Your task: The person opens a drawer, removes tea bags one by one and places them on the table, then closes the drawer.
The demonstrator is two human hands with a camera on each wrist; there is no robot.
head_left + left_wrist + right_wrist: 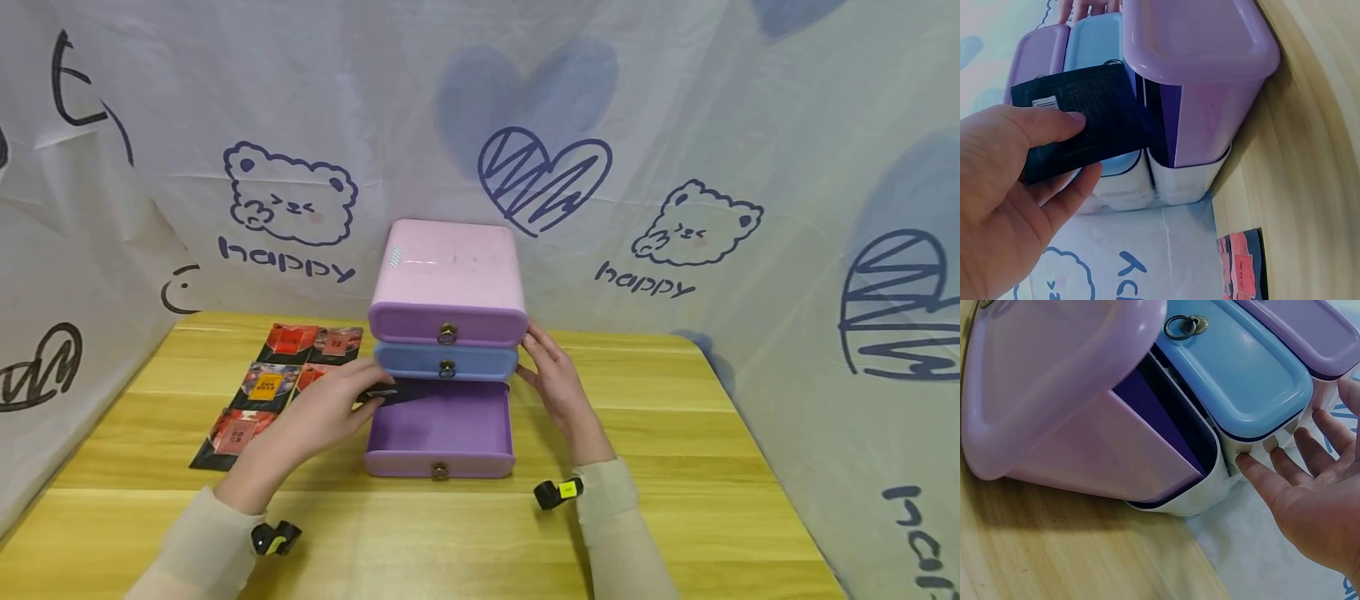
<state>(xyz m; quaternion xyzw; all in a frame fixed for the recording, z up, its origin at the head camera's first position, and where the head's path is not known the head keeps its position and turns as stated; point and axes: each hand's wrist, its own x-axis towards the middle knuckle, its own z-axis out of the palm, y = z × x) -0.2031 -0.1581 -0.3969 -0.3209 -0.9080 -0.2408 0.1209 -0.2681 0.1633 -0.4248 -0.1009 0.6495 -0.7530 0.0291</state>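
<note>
A small drawer cabinet (450,267) with a pink top stands at the back of the table. Its bottom purple drawer (442,429) is pulled out, while the blue middle drawer (408,361) and the purple top drawer (405,325) are closed. My left hand (322,408) pinches a flat black packet (1100,103) between thumb and fingers, at the left side of the open drawer. In the left wrist view, the packet's far corner reaches the drawer's opening. On the cabinet's right side, the straight, spread fingertips of my right hand (1316,494) rest by the blue drawer.
Several red and black packets (238,433) lie in rows on the wooden table (637,517), left of the cabinet. Behind it hangs a white cloth (420,100) printed with hearts and bears. Ring pulls (439,472) stick out from the drawer fronts.
</note>
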